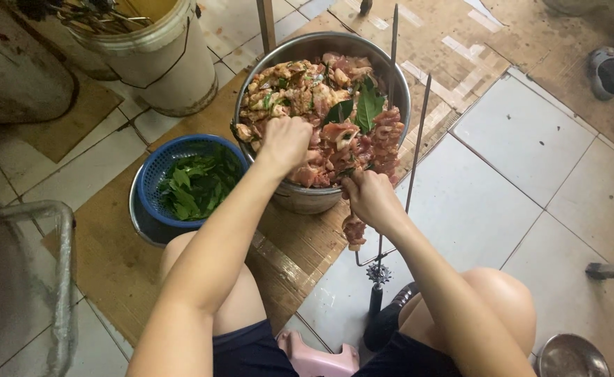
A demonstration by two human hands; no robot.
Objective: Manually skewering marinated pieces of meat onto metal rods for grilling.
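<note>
A large steel bowl (391, 77) on the floor is heaped with raw marinated meat pieces (293, 87) and a few green leaves (368, 106). My left hand (284, 142) reaches into the bowl with its fingers closed among the meat. My right hand (370, 199) grips a long two-pronged metal skewer (419, 132) that leans over the bowl's near rim. Several meat chunks (385, 139) are threaded on the skewer, and one piece (354, 232) hangs below my right hand. The skewer's dark handle (376, 297) points toward my knees.
A blue plastic colander (155, 178) with green leaves (199, 185) sits inside a steel basin left of the bowl. A white bucket (167, 63) stands at the back left. Cardboard sheets (111, 258) cover tiled floor. A metal frame (62, 279) is at left, a small steel bowl (571, 356) at bottom right.
</note>
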